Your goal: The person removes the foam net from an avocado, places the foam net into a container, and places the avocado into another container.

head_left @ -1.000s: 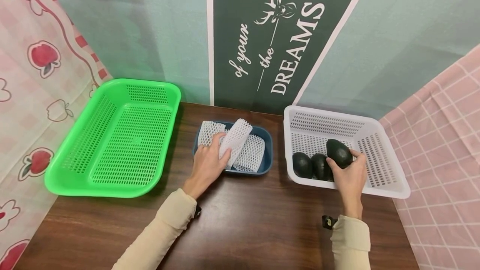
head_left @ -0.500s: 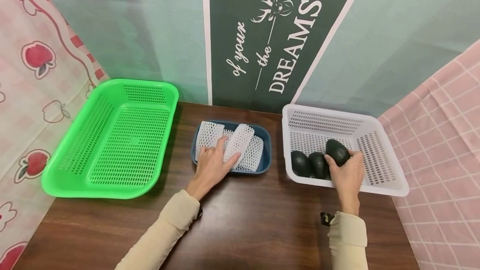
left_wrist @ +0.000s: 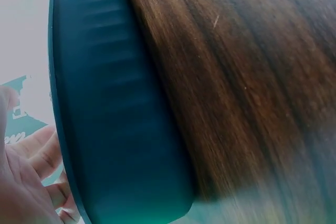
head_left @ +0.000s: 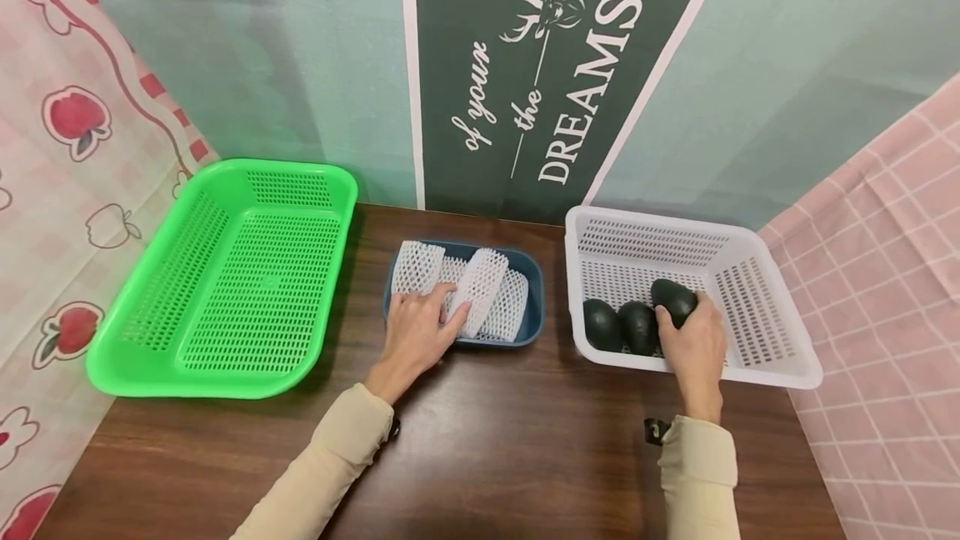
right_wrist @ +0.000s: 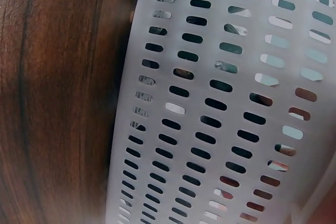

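In the head view, my right hand (head_left: 696, 346) grips a dark green avocado (head_left: 672, 301) inside the white basket (head_left: 738, 377), thumb at its left and fingers round its right. Two more avocados, a left one (head_left: 602, 325) and a nearer one (head_left: 639, 328), lie beside it. My left hand (head_left: 415, 330) rests over the front rim of a dark blue box (head_left: 534, 307). Its thumb and forefinger touch the edge of a white foam net sleeve (head_left: 481, 290) that lies on other sleeves, among them one at the left (head_left: 417, 267). The left wrist view shows loosely bent fingers behind the blue box's wall (left_wrist: 115, 108).
A green basket (head_left: 217, 387) stands at the left on the brown wooden table (head_left: 495, 457). A printed cloth (head_left: 315, 65) hangs behind, with a pink checked cloth (head_left: 892, 273) at the right. The white basket's slotted wall (right_wrist: 210, 111) fills much of the right wrist view.
The foam net sleeve has come down from my left hand's grip and lies flatter in the blue box; that hand has eased left of it. The avocado in my right hand has lowered slightly.
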Tool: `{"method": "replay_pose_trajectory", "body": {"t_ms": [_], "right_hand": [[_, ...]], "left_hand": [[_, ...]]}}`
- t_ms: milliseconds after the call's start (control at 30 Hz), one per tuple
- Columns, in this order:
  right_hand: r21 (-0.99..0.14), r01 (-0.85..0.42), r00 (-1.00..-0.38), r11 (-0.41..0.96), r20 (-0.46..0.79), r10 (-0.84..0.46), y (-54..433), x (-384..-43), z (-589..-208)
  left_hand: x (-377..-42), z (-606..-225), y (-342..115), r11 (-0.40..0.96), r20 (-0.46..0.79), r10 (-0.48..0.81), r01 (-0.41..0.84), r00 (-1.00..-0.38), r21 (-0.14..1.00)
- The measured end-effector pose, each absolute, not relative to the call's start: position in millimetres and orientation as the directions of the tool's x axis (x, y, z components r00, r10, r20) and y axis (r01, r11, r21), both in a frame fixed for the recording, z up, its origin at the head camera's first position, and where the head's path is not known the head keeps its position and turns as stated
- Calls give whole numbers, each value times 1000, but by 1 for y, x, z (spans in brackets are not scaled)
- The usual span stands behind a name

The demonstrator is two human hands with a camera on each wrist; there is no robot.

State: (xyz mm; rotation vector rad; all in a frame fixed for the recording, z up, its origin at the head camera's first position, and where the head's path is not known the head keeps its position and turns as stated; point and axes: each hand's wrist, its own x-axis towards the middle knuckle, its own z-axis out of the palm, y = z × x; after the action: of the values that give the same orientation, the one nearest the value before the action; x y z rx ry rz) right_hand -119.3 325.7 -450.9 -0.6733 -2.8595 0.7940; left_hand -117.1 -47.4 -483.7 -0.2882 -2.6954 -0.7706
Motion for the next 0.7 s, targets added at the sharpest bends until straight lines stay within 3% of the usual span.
{"method": "replay_pose_trajectory", "body": {"t_ms": [167,467,700], "right_hand": [[-481,407,-902,777,-76,425,326,-121,-451],[-474,426,-887,771,-48,460,324,-121,-451],[-389,442,-894,808,-117,433,324,-124,-450]], "left_hand": [[-116,-484,-50,830,367,96,278,-925,483],[-114,-482,-53,816,380,73,275,-922,509],[-113,-480,-54,809,372,69,270,-926,523]]}}
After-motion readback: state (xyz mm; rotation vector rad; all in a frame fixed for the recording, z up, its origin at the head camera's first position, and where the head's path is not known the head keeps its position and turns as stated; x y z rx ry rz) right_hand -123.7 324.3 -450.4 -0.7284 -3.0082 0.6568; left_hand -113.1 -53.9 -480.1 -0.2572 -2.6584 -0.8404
